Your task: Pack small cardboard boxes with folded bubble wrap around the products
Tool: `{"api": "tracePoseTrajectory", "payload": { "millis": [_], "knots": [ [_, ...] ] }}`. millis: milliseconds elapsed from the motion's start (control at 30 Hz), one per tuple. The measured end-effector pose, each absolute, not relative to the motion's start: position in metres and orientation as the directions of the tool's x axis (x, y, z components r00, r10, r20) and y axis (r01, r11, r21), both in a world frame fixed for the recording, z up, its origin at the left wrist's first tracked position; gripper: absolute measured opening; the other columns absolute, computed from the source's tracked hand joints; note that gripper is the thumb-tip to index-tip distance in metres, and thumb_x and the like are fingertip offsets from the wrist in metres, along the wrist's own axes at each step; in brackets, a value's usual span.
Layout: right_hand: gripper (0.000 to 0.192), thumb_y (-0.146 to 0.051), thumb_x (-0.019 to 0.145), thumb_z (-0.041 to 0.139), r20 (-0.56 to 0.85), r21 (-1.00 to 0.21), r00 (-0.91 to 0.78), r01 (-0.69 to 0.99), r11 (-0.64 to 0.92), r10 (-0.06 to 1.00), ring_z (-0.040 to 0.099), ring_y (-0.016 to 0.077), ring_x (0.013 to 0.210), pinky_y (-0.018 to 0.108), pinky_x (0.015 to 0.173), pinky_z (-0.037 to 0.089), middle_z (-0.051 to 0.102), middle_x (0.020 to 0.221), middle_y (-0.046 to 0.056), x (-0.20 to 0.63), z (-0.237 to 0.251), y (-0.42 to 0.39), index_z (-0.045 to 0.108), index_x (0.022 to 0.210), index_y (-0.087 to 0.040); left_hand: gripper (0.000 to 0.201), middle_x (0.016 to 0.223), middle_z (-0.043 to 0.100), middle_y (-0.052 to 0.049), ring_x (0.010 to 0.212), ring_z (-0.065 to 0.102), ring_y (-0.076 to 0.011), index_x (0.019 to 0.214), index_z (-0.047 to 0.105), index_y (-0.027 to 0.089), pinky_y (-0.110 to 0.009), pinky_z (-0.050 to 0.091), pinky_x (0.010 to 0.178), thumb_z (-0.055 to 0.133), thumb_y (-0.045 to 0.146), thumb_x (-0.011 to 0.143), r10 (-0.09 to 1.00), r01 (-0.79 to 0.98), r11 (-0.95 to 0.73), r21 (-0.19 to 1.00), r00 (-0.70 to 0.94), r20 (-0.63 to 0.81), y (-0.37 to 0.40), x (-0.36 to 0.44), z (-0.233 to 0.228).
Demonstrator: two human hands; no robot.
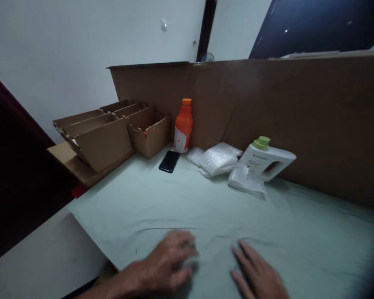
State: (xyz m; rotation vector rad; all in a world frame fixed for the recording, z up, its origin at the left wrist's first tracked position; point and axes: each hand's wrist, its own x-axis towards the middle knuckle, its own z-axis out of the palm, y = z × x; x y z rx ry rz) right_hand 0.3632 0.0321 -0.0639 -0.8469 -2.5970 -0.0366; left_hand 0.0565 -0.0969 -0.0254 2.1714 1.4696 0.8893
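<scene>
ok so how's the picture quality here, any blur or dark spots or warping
Head view: dim, flat light with a bluish cast; the left hand is smeared by motion blur, the right hand is sharper; the left edge and bottom right corner fall into darkness; the cardboard wall bows from lens distortion; the orange bottle and white jug read clearly, without glare.

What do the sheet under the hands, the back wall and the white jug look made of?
Sheet: pale green, matte, probably paper or thin cloth; it shows soft creases by both hands. Wall: brown corrugated cardboard, dull, with fold lines. Jug: smooth white plastic with a slight sheen, moulded handle and green cap.
</scene>
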Motion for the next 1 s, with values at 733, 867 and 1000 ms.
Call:
{"api": "tracePoseTrajectory", "payload": {
  "millis": [733,867,1000],
  "knots": [
    [0.033,-0.020,0.091,0.056,0.409,-0.312,-0.758,0.407,0.858,0.508,0.055,0.0308,0.128,0.052,0.103,0.047,0.061,0.139,0.014,0.142,-0.057,0.076,0.064,0.122,-0.019,0.073,0.134,0.056,-0.022,0.122,0.049,-0.0369,0.147,0.040,0.006,-0.047,0.036,0.104,0.058,0.024,0.079,0.889,0.855,0.271,0.441,-0.398,0.225,0.096,-0.066,-0.021],
    [0.033,-0.019,0.089,0.058,0.393,-0.336,-0.756,0.412,0.847,0.523,0.055,0.0312,0.128,0.053,0.103,0.046,0.061,0.139,0.014,0.142,-0.055,0.076,0.065,0.121,-0.019,0.077,0.132,0.057,-0.019,0.120,0.050,-0.0346,0.149,0.038,0.008,-0.045,0.038,0.103,0.058,0.024,0.077,0.898,0.871,0.248,0.425,-0.371,0.238,0.096,-0.056,-0.024],
    [0.032,-0.020,0.089,0.057,0.383,-0.350,-0.755,0.414,0.840,0.532,0.054,0.0308,0.129,0.052,0.104,0.045,0.061,0.139,0.013,0.142,-0.053,0.077,0.065,0.120,-0.021,0.075,0.134,0.057,-0.021,0.121,0.051,-0.0355,0.149,0.038,0.007,-0.047,0.039,0.104,0.059,0.024,0.078,0.883,0.866,0.251,0.432,-0.388,0.265,0.103,-0.050,-0.028]
  ]
}}
